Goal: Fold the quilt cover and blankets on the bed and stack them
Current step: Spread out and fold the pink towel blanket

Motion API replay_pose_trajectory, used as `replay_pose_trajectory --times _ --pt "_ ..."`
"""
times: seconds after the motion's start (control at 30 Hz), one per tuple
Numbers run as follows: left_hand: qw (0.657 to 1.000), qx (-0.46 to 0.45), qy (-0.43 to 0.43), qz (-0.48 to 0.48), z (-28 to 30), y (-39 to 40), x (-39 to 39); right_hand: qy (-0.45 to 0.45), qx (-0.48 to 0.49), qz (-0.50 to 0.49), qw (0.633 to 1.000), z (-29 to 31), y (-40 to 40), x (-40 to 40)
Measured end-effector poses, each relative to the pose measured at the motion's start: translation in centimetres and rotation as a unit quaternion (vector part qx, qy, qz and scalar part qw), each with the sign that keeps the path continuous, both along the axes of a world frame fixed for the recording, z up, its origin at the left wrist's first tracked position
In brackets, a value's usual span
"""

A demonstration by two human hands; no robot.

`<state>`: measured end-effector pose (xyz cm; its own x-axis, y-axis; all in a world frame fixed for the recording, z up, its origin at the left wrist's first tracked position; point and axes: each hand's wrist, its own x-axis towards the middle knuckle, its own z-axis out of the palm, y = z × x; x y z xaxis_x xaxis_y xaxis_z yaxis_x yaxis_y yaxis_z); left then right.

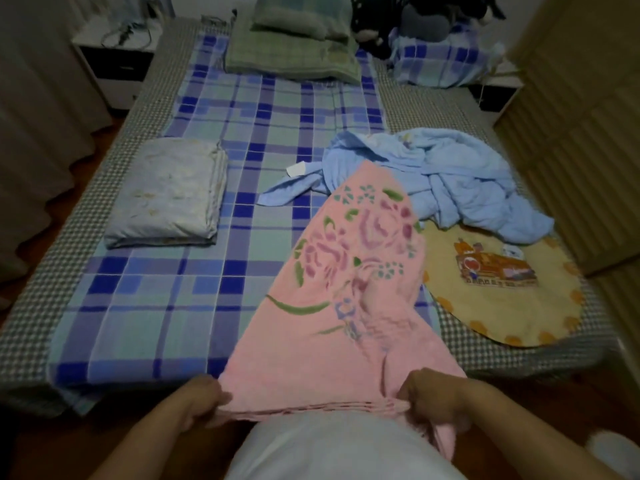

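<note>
The fingers of the left hand (pixel 199 401) are curled tight round one near corner of the pink floral blanket (pixel 349 289), and the fingers of the right hand (pixel 434 398) pinch the other near corner, so the bunched hem runs taut between them at the foot of the bed (pixel 104 188). From both grips the pink blanket stretches away up the bed, narrowing toward its far end. Just beyond that far end, and to the right of the right fingers, lies a crumpled light blue blanket (pixel 460 181), its near edge resting on a round yellow mat (pixel 502 299). Well beyond the left fingers sits a folded pale quilt cover (pixel 169 195). Farthest off, at the head, a folded green blanket (pixel 294 57) carries a pillow (pixel 294 19).
</note>
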<state>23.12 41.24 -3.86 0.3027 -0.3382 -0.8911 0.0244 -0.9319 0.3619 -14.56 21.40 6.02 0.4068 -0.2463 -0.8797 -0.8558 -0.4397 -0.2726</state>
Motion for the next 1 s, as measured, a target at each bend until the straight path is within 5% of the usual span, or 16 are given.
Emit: replay_pose_trajectory --times 0.07,0.17,0.23,0.33,0.4,0.5,0.67,0.87,1.0 --pt "1.0 0.012 0.003 0.004 -1.0 -0.1 -2.7 0.014 -0.013 -0.028 0.999 -1.4 0.4 -2.0" --pt "0.968 0.013 0.15 0.202 -1.0 -0.9 -5.7 0.033 -0.143 -0.089 0.985 -2.2 0.5 -5.3" --pt "0.914 -0.004 0.249 0.319 0.4 -1.6 -7.6 0.016 -0.293 -0.144 0.945 -1.6 2.0 -7.8" --pt "0.906 -0.053 0.293 0.3 2.8 -1.7 -10.5 -0.055 -0.471 -0.2 0.857 -1.5 6.4 -11.8" --pt "0.916 -0.038 0.307 0.255 3.4 -0.6 -12.2 -0.015 -0.393 -0.215 0.894 -2.8 9.4 -14.1" --pt "0.941 0.07 0.273 0.187 3.0 2.1 -14.1 0.096 -0.118 -0.158 0.976 -4.9 11.7 -15.6" --pt "0.953 0.077 0.218 0.197 2.4 3.5 -14.7 0.104 -0.133 -0.024 0.985 -4.2 6.3 -12.9" --pt "0.909 -0.198 0.21 0.302 12.3 -14.5 -8.1 0.03 -0.34 0.013 0.94 11.9 -11.7 -4.7" --pt "0.824 -0.481 0.198 0.224 36.0 -29.2 -1.5 -0.113 -0.615 -0.104 0.773 33.1 -22.4 0.2"
